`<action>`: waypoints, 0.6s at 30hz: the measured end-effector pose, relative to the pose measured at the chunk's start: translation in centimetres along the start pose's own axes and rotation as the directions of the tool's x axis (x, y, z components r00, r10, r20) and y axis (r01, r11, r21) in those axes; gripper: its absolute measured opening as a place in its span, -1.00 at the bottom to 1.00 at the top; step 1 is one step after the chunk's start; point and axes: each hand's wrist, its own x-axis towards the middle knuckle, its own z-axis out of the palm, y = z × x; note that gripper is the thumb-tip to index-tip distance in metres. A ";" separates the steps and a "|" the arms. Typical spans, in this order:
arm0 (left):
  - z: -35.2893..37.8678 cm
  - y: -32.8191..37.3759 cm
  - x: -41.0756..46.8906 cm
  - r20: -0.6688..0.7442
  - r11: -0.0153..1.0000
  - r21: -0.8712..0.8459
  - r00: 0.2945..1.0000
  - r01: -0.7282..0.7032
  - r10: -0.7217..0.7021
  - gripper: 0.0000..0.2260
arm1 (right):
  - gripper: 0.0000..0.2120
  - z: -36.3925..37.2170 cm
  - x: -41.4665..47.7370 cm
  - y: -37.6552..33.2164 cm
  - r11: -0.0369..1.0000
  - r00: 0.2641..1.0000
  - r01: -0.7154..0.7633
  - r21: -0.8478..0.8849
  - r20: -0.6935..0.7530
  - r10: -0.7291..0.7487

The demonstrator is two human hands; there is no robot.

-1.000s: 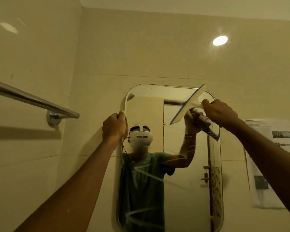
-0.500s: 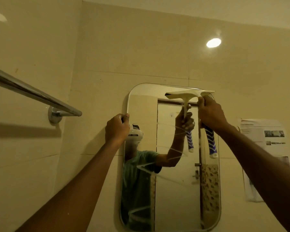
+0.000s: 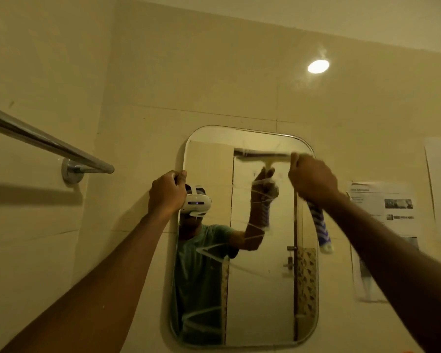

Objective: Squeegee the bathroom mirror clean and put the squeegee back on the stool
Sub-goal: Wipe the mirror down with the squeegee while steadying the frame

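A rounded rectangular mirror [image 3: 265, 289] hangs on the tiled wall, with streaks of foam across its glass. My left hand [image 3: 167, 191] grips the mirror's left edge near the top. My right hand [image 3: 312, 178] holds a squeegee [image 3: 322, 226] by its blue-and-white handle. The squeegee's white blade lies level against the glass near the mirror's top right. The stool is not in view.
A chrome towel bar [image 3: 49, 145] juts from the left wall at head height. Printed paper sheets [image 3: 392, 207] are stuck on the wall right of the mirror. A light's reflection [image 3: 318, 66] shines on the tiles above.
The squeegee blade has turned from tilted to level against the top of the glass. My right hand has dropped slightly. My left hand keeps its hold on the mirror's edge.
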 end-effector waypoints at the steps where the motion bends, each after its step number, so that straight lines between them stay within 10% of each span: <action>1: 0.0 0.0 0.0 -0.004 1.000 0.003 1.000 0.005 -0.005 -0.65 | -0.52 -0.8 2.0 -0.4 1.000 1.000 -0.007 0.016 -0.021 0.007; 13: 0.1 0.3 -0.3 -0.046 1.000 0.015 0.999 0.005 -0.005 -0.67 | -0.74 3.3 -6.8 3.9 0.994 0.980 -0.057 0.090 0.197 0.038; 18: 0.1 0.3 -0.4 -0.056 0.999 -0.025 0.998 0.026 -0.028 -0.63 | -0.56 -0.9 0.9 0.5 0.988 0.999 -0.049 0.145 0.015 0.047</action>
